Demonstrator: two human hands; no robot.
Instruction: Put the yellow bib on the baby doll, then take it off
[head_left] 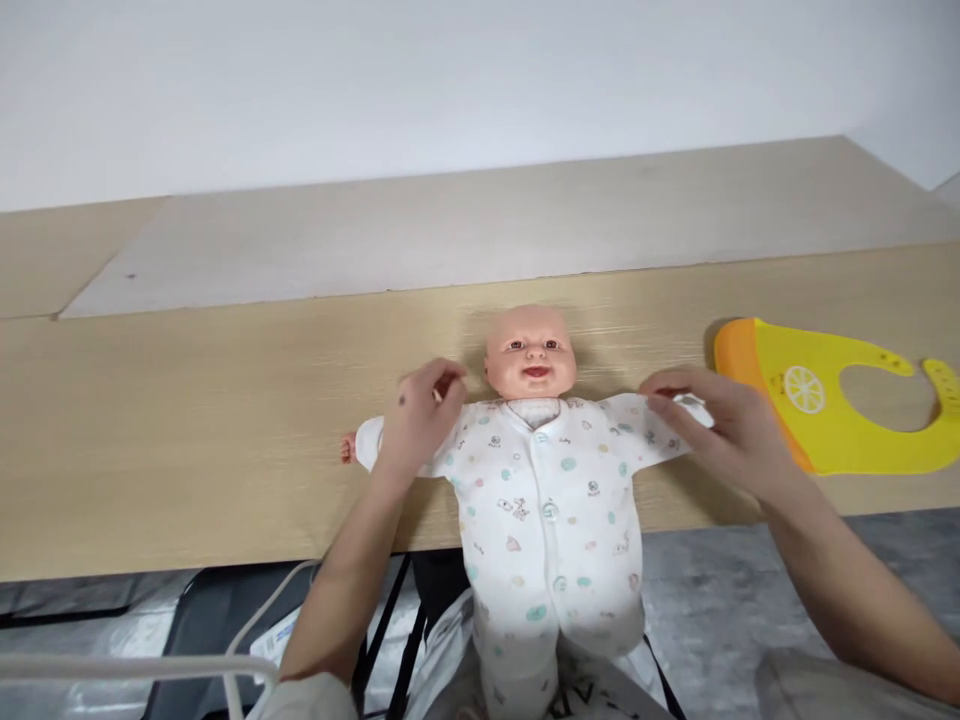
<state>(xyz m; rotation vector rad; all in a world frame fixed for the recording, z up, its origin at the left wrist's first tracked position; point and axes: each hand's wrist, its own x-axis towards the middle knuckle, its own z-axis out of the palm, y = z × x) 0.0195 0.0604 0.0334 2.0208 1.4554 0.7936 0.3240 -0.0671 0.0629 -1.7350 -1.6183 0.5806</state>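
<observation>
A baby doll [534, 345] lies face up, its head and arms on the table and its lower body hanging past the front edge toward my lap. It wears a white printed romper [592, 490], snapped down the front, with both sleeves stretched outward. My left hand [424, 412] is over the sleeve at the image left, beside the doll's shoulder; its fingers are curled together and what they hold, if anything, is hidden. At the other sleeve [634, 425], my right hand [724, 425] pinches the fabric between thumb and forefinger, covering the doll's hand on that side.
A yellow silicone bib [825, 420] with an orange pocket and a citrus print lies at the right on the wooden table [187, 430]. Below the table edge are a dark chair [217, 620] and a white cable [262, 610]. A white wall [450, 90] stands behind.
</observation>
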